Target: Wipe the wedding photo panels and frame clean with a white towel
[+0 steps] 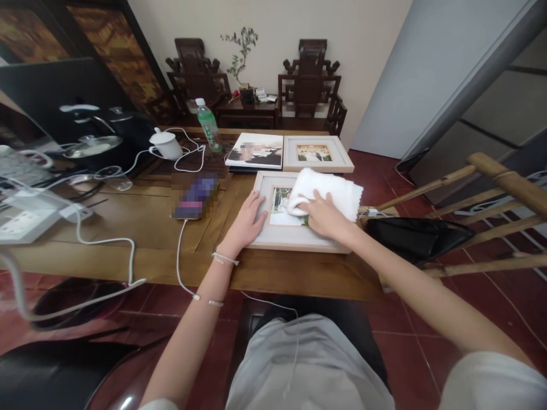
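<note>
A picture frame (307, 244) with pale wood edges and a photo inside lies flat near the table's front edge. My left hand (245, 222) holds its left side, fingers along the rim and thumb over the face. On the glass, my right hand (327, 216) presses a folded white cloth (331, 191), fingers closed on it. The cloth covers the frame's upper right part and some of the photo. Just behind lie a second picture frame (344, 154) and a white-edged photo print (256, 151), partly blurred out.
Left of the frame, a phone (194, 196) is plugged into a white cable (178, 256). Farther back stand a green-labelled bottle (208, 125) and a lidded white cup (166, 144). A power strip (25, 219) sits far left. A bamboo chair (491, 213) stands to the right.
</note>
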The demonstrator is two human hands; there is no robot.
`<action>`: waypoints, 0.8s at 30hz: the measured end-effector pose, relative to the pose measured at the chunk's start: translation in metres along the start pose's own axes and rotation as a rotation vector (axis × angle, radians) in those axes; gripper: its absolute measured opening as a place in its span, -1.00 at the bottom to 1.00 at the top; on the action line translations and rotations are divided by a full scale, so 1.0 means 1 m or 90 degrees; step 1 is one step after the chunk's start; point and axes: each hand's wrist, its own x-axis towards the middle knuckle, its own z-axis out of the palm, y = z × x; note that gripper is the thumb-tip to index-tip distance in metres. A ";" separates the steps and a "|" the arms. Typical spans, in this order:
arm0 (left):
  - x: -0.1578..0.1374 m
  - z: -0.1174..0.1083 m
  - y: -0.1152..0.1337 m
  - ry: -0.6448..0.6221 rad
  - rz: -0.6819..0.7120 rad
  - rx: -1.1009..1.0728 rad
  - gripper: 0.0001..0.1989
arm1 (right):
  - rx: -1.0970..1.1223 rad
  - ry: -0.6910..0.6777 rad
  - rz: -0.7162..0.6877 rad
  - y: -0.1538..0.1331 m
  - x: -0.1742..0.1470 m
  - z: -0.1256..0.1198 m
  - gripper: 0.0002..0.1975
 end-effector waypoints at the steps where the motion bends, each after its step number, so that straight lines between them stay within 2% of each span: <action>1: 0.000 0.000 0.000 -0.003 -0.001 0.003 -0.52 | 0.009 -0.026 -0.014 -0.006 -0.011 -0.004 -0.31; 5: 0.000 -0.001 0.001 -0.010 -0.005 0.008 -0.51 | 0.041 -0.118 -0.077 -0.026 -0.050 -0.019 -0.30; 9: 0.000 -0.001 0.000 -0.006 -0.002 0.008 -0.52 | 0.038 -0.103 -0.116 -0.032 -0.059 -0.017 -0.37; 16: 0.000 -0.001 -0.001 0.000 -0.004 0.007 -0.53 | 0.008 0.047 -0.053 -0.001 -0.015 0.011 -0.35; 20: 0.000 -0.002 -0.001 -0.006 -0.004 0.004 -0.52 | -0.032 0.082 -0.013 0.017 0.013 0.012 -0.37; 24: 0.000 -0.002 0.000 -0.007 -0.008 0.001 -0.53 | -0.052 0.104 -0.006 0.022 0.026 0.013 -0.34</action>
